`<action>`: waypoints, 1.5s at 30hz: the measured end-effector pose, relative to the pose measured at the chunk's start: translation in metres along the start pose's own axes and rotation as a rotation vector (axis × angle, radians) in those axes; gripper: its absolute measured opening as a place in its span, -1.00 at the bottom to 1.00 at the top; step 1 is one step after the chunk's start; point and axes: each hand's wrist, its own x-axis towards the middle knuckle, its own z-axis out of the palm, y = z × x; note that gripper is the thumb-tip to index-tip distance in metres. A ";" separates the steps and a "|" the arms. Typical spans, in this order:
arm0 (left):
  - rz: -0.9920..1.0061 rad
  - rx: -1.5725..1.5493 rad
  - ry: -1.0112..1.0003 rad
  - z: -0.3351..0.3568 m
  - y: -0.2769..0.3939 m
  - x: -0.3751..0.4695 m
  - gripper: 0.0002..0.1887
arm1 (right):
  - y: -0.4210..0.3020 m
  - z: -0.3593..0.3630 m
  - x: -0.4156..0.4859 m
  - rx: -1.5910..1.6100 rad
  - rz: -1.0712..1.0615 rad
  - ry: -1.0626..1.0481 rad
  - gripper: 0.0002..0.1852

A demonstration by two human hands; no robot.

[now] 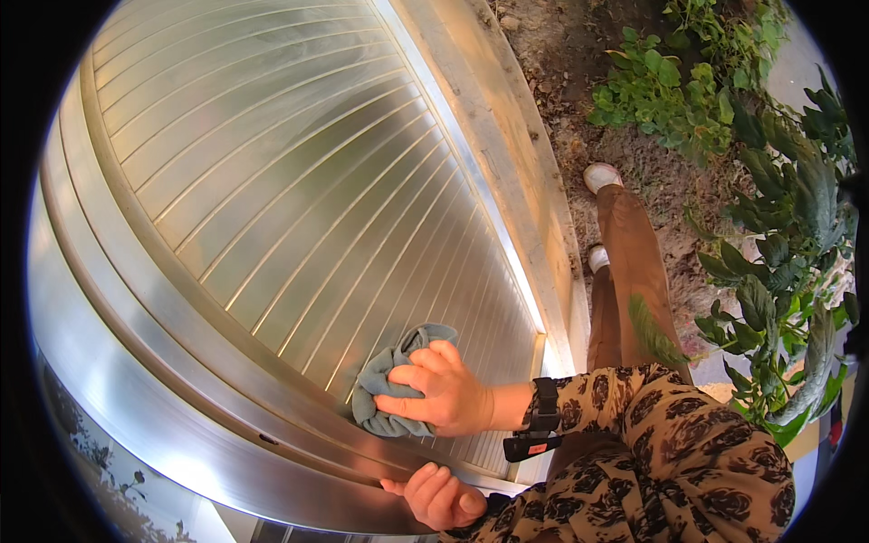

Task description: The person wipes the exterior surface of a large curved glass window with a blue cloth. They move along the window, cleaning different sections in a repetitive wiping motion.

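My right hand [438,390] presses a bunched grey-green cloth [390,400] against a shiny metal panel [305,197] lined with narrow parallel grooves. The back of this hand faces me, and its fingers spread over the cloth. A black band with a small black device [536,424] circles the right wrist. My left hand [445,495] is curled beside the broad polished metal frame [170,448] at the panel's edge, one finger reaching onto the frame. Nothing shows inside the left hand. Cloudy marks streak the panel's upper part.
A tan stone or concrete ledge [502,136] runs along the panel's right side. Beyond it lies bare soil [570,88], with my brown-trousered legs [631,271] and pale shoes [602,178]. Leafy plants [767,251] crowd the right side.
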 end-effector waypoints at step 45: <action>-0.071 0.033 -0.199 -0.003 0.010 0.017 -0.82 | -0.017 -0.005 0.060 0.024 0.048 0.007 -0.55</action>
